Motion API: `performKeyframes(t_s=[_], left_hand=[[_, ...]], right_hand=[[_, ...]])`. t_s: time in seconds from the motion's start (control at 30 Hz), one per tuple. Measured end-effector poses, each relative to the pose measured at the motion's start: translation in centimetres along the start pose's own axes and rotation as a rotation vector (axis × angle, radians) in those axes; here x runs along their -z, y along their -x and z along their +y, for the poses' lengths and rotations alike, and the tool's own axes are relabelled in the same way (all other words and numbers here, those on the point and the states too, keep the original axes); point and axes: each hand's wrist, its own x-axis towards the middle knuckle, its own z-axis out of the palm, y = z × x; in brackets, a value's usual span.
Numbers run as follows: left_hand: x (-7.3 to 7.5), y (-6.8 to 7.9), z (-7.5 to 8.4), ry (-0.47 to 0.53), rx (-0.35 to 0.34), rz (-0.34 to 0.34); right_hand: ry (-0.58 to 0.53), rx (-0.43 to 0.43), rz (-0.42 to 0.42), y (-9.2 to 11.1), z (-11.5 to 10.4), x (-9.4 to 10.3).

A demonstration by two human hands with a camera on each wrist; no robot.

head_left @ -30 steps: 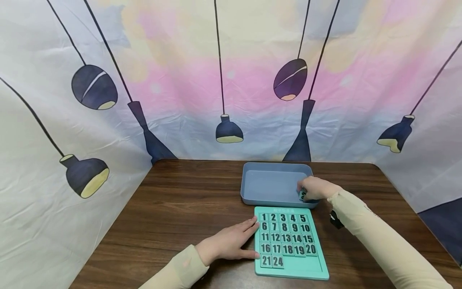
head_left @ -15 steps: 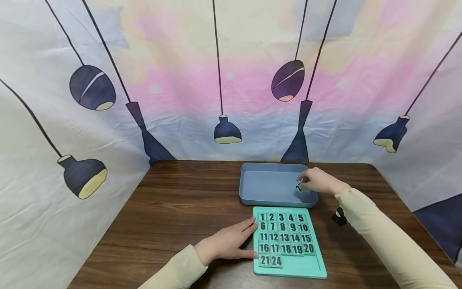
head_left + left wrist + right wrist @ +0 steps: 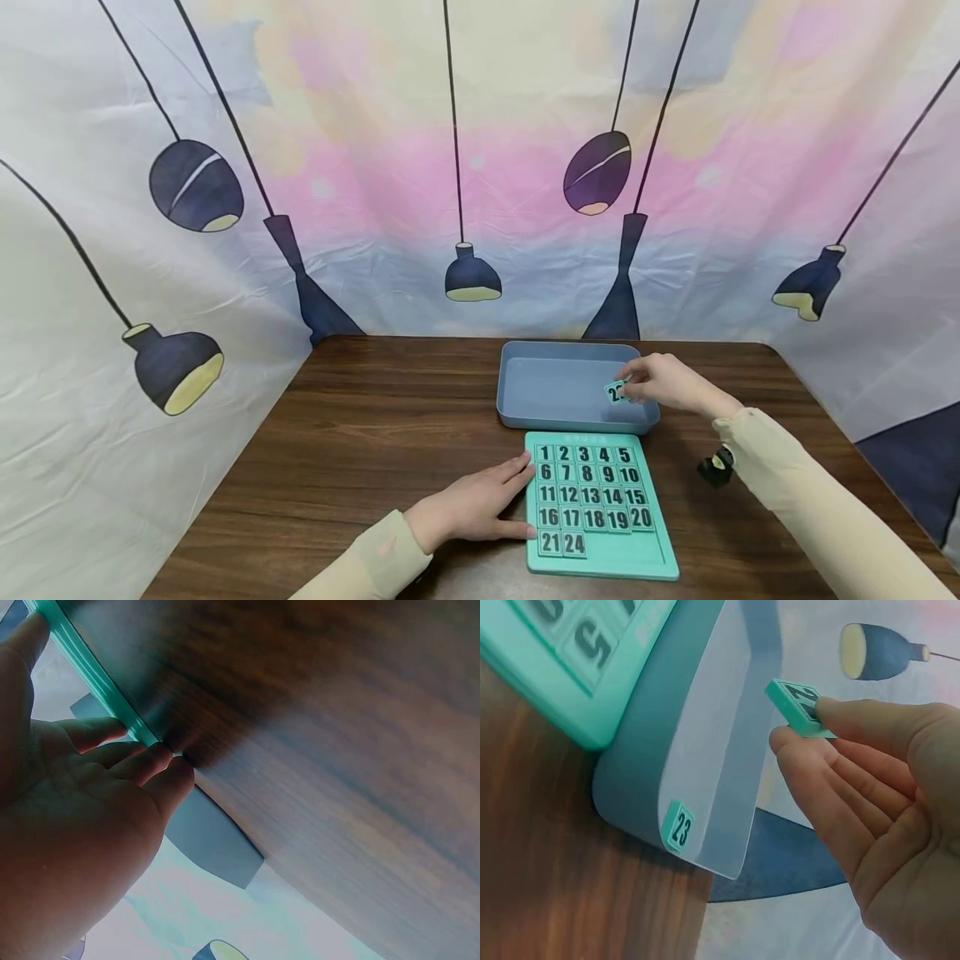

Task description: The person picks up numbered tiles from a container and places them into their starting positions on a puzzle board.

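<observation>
My right hand (image 3: 663, 382) pinches a turquoise number tile (image 3: 615, 392) between thumb and fingers, above the right part of the blue-grey tray (image 3: 504, 400). The tile's number starts with a 2; the thumb covers the rest. Another tile marked 23 (image 3: 678, 826) stays inside the tray at its near right end, as the right wrist view shows. My left hand (image 3: 476, 502) has its fingers spread, and the tips touch the left edge of a turquoise number board (image 3: 630, 560). Rows of tiles from 1 to 20 fill the board's upper part; 21 and 24 sit in the bottom row.
The tray stands directly behind the board on a dark wooden table (image 3: 360, 433). A fabric backdrop (image 3: 390, 167) printed with hanging lamps rises behind and beside the table. A small black object (image 3: 716, 468) hangs at my right wrist.
My right hand has lifted the tile up out of the tray's near right corner, and the tile's face has turned more into view. My left hand stays at the board's edge.
</observation>
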Motion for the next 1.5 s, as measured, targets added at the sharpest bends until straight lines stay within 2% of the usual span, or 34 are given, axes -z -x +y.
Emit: performKeyframes(t_s=[0.3, 0.47, 0.8, 1.03, 1.5], left_hand=[[-0.2, -0.2, -0.2, 0.001, -0.002, 0.004], [-0.3, -0.3, -0.3, 0.004, -0.001, 0.003], [-0.3, -0.2, -0.3, 0.007, -0.006, 0.007], [-0.2, -0.2, -0.2, -0.003, -0.005, 0.011], [-0.3, -0.3, -0.2, 0.008, -0.006, -0.003]], right_hand=[[-0.200, -0.045, 0.024, 2.9, -0.6, -0.3], [-0.323, -0.031, 0.005, 4.8, -1.4, -0.5], [-0.348, -0.047, -0.002, 8.4, -2.1, -2.3], [-0.400, -0.076, -0.067, 10.4, -1.3, -4.6], [-0.501, -0.101, -0.154, 12.9, -0.2, -8.6]])
